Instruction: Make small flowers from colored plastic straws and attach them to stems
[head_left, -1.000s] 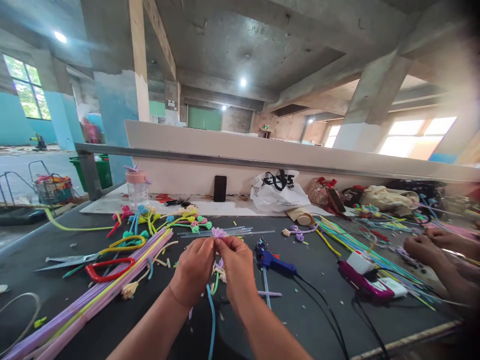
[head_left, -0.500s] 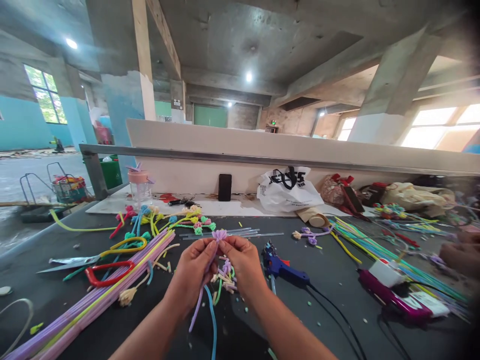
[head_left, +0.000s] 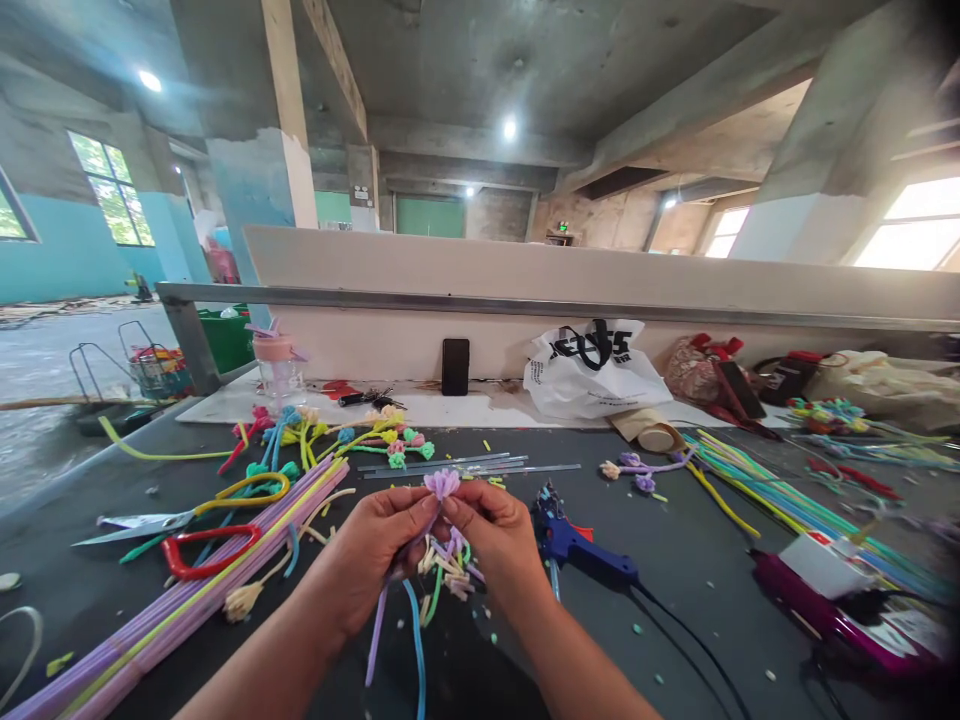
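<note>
Both hands are pinched together on one piece: the left hand (head_left: 379,548) and the right hand (head_left: 491,535) meet fingertip to fingertip just under a small purple flower (head_left: 442,483), each clamped on its fuzzy stem, which hangs down past the left wrist. The flower head sits up above the fingers, held in the air over the dark table (head_left: 675,560), and it looks already shaped, petals curled and full. So the forming seems close to done on this one; whether the stem is fully twisted tight cannot be seen behind the fingers. Under the hands lies a little heap of finished blooms (head_left: 447,565) in cream, green and purple. Farther back, another cluster of coloured flowers (head_left: 352,440) is laid out, so a good many are made. To the left a long bundle of uncut fuzzy sticks (head_left: 187,600) waits, with red-handled scissors (head_left: 202,545) beside it, so plenty of stock is left. Just right of the hands rests a blue glue gun (head_left: 577,545), not in use.
</note>
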